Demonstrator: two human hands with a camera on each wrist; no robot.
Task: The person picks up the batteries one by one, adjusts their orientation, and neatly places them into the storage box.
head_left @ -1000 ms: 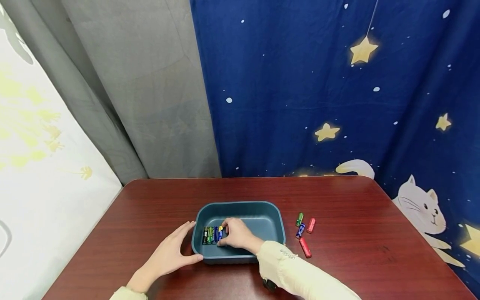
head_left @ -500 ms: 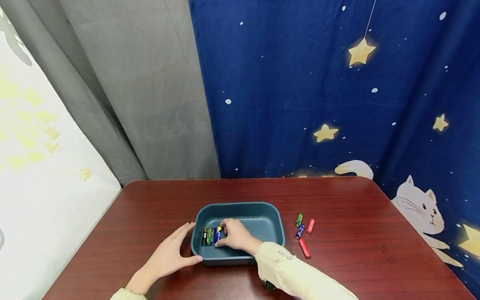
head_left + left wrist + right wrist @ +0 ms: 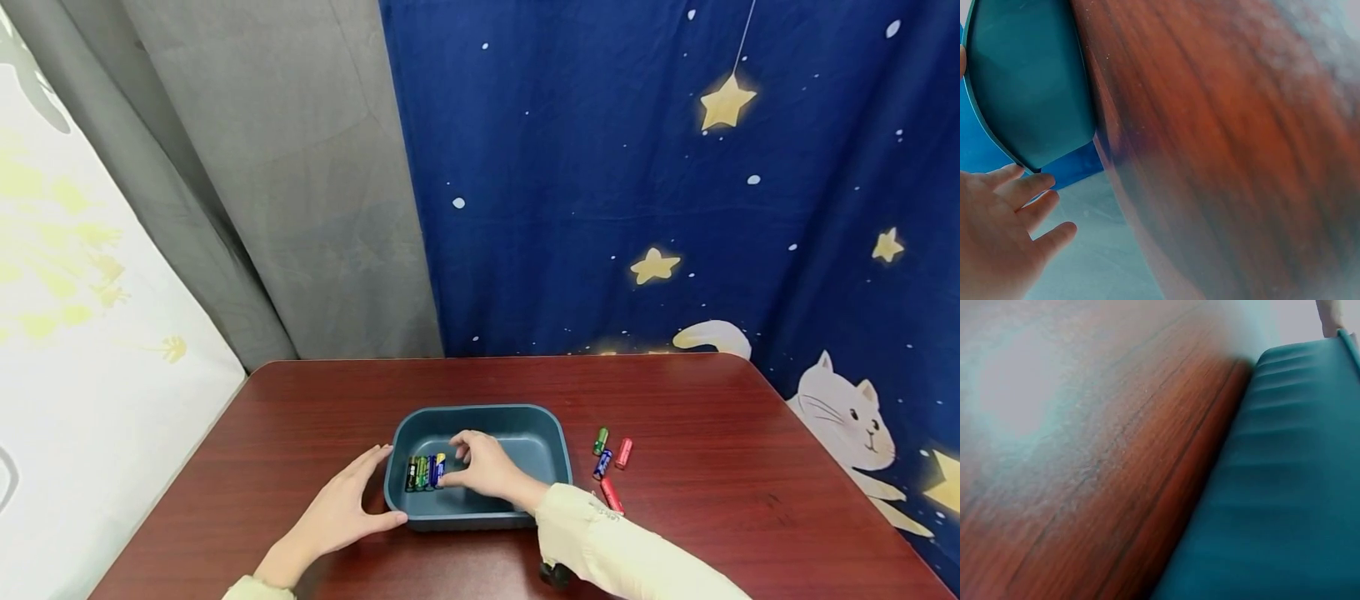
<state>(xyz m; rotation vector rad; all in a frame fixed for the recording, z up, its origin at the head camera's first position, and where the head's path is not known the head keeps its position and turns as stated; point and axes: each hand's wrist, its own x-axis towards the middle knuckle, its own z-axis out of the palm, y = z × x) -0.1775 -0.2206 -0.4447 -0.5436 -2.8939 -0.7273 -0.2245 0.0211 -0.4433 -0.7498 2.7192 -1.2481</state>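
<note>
A dark teal tray sits on the table. Inside it, at the left end, several batteries lie side by side in a row: black, green and blue ones, with a blue-and-yellow one at the right end. My left hand spreads its thumb and fingers against the tray's left corners; in the left wrist view the fingers lie at the rim. My right hand is over the tray with nothing in its grasp, thumb tip right by the blue-and-yellow battery, fingers raised apart from it.
To the tray's right lie loose batteries on the table: a green one, a blue one and two red ones, the nearer partly behind the right sleeve. Curtains hang behind the table.
My right hand has let go of the blue-and-yellow battery at the row's end and drawn slightly right, its fingers lifting. The left hand stays at the tray.
</note>
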